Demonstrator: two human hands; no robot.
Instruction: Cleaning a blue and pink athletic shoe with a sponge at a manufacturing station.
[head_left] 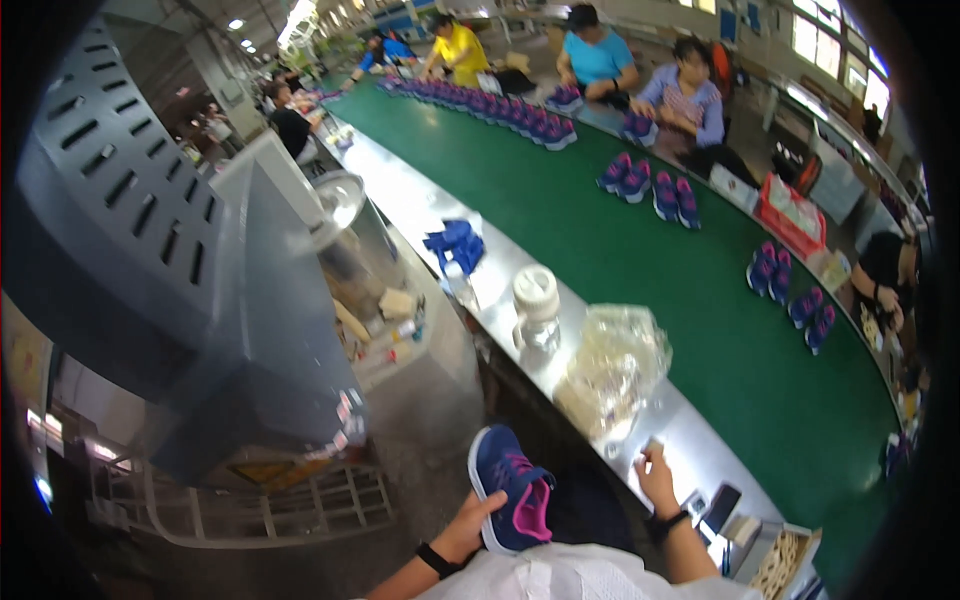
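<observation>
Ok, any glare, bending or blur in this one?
Head view: glare whitens the metal ledge beside the right hand and washes out the windows; the fisheye bows the green conveyor belt at right; the distant yellow-shirted worker looks soft, the navy-and-pink sneaker in the left hand clearer.

Matt navy-and-pink cloth-looking shoe [500, 462]; glossy, crinkled clear plastic bag [618, 365] on the shiny metal edge [690, 435] (glare-streaked) beside the smooth green belt [600, 260].
</observation>
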